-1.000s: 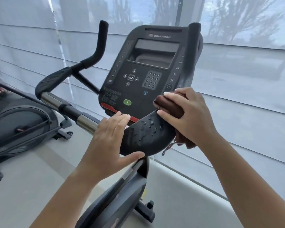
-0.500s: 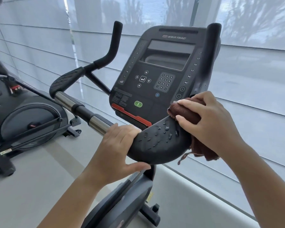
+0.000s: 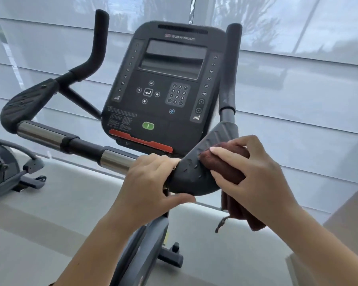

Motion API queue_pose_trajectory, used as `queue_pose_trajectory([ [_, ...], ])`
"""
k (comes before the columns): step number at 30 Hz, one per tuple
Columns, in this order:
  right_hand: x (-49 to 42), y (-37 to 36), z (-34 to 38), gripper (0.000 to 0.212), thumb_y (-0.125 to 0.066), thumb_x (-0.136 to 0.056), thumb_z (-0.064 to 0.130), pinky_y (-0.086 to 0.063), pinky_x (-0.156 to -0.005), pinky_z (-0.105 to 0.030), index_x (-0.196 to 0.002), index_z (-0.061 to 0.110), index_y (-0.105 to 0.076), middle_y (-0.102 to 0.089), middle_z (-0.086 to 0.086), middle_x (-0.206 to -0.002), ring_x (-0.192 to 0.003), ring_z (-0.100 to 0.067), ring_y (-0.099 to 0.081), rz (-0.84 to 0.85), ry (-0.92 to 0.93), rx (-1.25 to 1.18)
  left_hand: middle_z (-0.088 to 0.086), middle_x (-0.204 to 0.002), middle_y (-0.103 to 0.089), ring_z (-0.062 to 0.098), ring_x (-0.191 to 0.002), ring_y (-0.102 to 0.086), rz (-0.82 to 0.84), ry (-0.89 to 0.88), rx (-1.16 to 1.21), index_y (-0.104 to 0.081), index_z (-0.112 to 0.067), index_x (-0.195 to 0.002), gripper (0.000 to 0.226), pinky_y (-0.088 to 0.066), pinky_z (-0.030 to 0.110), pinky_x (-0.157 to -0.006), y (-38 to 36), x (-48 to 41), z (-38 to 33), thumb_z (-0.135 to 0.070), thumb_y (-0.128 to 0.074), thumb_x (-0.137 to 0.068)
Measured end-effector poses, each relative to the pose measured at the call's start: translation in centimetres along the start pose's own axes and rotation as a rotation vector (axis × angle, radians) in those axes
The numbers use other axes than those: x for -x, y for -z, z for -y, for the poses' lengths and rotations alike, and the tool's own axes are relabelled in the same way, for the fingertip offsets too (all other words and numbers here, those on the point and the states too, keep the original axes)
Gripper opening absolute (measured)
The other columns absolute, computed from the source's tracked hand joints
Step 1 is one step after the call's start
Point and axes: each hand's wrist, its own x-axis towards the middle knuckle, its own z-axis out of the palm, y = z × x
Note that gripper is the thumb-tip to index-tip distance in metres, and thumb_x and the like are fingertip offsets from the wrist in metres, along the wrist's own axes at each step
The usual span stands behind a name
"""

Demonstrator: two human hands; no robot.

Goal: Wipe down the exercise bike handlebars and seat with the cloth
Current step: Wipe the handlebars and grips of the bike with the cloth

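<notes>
The exercise bike's black handlebar (image 3: 85, 146) runs across the view, with a chrome section on each side. Its right elbow pad (image 3: 191, 176) carries water droplets. My right hand (image 3: 254, 172) grips a dark red-brown cloth (image 3: 225, 164) and presses it against the right side of that pad; the cloth's tail hangs below my palm. My left hand (image 3: 151, 180) curls round the handlebar just left of the pad, thumb underneath. The left elbow pad (image 3: 27, 102) also has droplets. The seat is out of view.
The console (image 3: 165, 85) with its keypad stands just behind the bar, between two upright black grips (image 3: 99, 38) (image 3: 232, 65). Another exercise machine (image 3: 0, 172) sits at the left. A window with a sheer blind (image 3: 308, 100) is behind, above a low ledge.
My right hand has slid the cloth down the pad toward me, leaving the pad's upper ribbed part uncovered. The camera has shifted, putting the bike farther right and lower. The left hand keeps its hold.
</notes>
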Motion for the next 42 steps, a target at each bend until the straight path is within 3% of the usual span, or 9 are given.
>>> queue_pose_trajectory([
  [4, -3.6, -0.4, 0.0, 0.034, -0.069, -0.076, 0.025, -0.047, -0.083, -0.036, -0.110, 0.029, -0.067, -0.056, -0.006, -0.107, -0.097, -0.026, -0.057, -0.008, -0.087, 0.060, -0.001, -0.084, -0.068, 0.022, -0.079, -0.059, 0.028, -0.021, 0.023, -0.065, -0.011, -0.097, 0.061, -0.042, 0.032, -0.075, 0.5, -0.2, 0.4, -0.061, -0.062, -0.062],
  [8, -7.0, -0.8, 0.0, 0.030, -0.063, -0.081, 0.029, -0.043, -0.088, -0.034, -0.112, 0.033, -0.064, -0.054, -0.005, -0.107, -0.100, -0.023, -0.055, 0.059, -0.143, 0.097, -0.001, -0.086, -0.070, 0.022, -0.081, -0.061, 0.055, -0.027, 0.055, -0.066, -0.010, -0.100, 0.061, -0.040, 0.029, -0.077, 0.9, -0.3, 0.7, -0.054, -0.068, -0.058],
  [13, -3.5, 0.1, 1.0, 0.035, -0.067, -0.075, 0.022, -0.040, -0.084, -0.023, -0.108, 0.034, -0.066, -0.054, 0.001, -0.105, -0.092, -0.018, -0.058, 0.101, -0.128, 0.043, -0.002, -0.087, -0.070, 0.022, -0.082, -0.061, 0.040, -0.013, 0.127, -0.067, -0.013, -0.101, 0.060, -0.037, 0.030, -0.076, 1.1, -0.4, 0.9, -0.052, -0.068, -0.056],
  [20, 1.0, 0.1, 2.8, 0.040, -0.067, -0.067, 0.017, -0.053, -0.077, -0.033, -0.107, 0.024, -0.068, -0.060, -0.004, -0.103, -0.088, -0.021, -0.062, 0.038, -0.004, 0.000, -0.003, -0.087, -0.069, 0.020, -0.086, -0.060, 0.082, 0.008, 0.177, -0.067, -0.019, -0.105, 0.059, -0.034, 0.028, -0.075, 1.6, -0.8, 1.5, -0.050, -0.067, -0.055],
  [25, -4.9, 0.8, 0.8, 0.039, -0.067, -0.076, 0.019, -0.043, -0.089, -0.028, -0.113, 0.033, -0.063, -0.056, 0.001, -0.106, -0.097, -0.015, -0.057, -0.014, -0.145, 0.005, -0.003, -0.087, -0.069, 0.019, -0.087, -0.059, 0.103, 0.016, 0.185, -0.066, -0.022, -0.106, 0.058, -0.033, 0.027, -0.076, 1.8, -0.9, 1.9, -0.051, -0.065, -0.056],
  [28, -5.9, -0.4, 0.8, 0.039, -0.064, -0.078, 0.022, -0.037, -0.087, -0.024, -0.114, 0.036, -0.062, -0.052, 0.000, -0.108, -0.099, -0.018, -0.055, 0.105, -0.194, 0.087, -0.005, -0.084, -0.069, 0.018, -0.084, -0.059, 0.079, 0.022, 0.198, -0.067, -0.021, -0.104, 0.056, -0.031, 0.021, -0.073, 1.6, -0.7, 1.7, -0.049, -0.067, -0.055],
  [35, 0.9, -0.2, 3.4, 0.041, -0.064, -0.065, 0.019, -0.050, -0.079, -0.026, -0.105, 0.027, -0.068, -0.060, -0.002, -0.102, -0.088, -0.019, -0.062, 0.068, -0.009, -0.017, -0.005, -0.088, -0.070, 0.018, -0.086, -0.060, 0.058, 0.020, 0.206, -0.068, -0.018, -0.101, 0.055, -0.033, 0.028, -0.076, 1.4, -0.7, 1.8, -0.048, -0.068, -0.054],
  [39, -1.4, 0.9, 2.5, 0.038, -0.068, -0.071, 0.013, -0.048, -0.085, -0.027, -0.107, 0.028, -0.068, -0.060, 0.001, -0.102, -0.093, -0.012, -0.059, 0.090, -0.007, -0.146, -0.005, -0.090, -0.070, 0.018, -0.088, -0.059, 0.058, 0.025, 0.204, -0.068, -0.017, -0.102, 0.057, -0.032, 0.028, -0.077, 1.5, -0.6, 1.7, -0.048, -0.067, -0.055],
  [42, -3.6, -0.1, 2.8, 0.038, -0.068, -0.074, 0.012, -0.046, -0.088, -0.032, -0.110, 0.026, -0.067, -0.060, -0.001, -0.107, -0.099, -0.017, -0.058, 0.073, -0.025, -0.032, -0.004, -0.091, -0.070, 0.020, -0.088, -0.061, 0.064, -0.003, 0.189, -0.068, -0.015, -0.103, 0.056, -0.032, 0.029, -0.077, 1.4, -0.4, 1.8, -0.046, -0.067, -0.057],
])
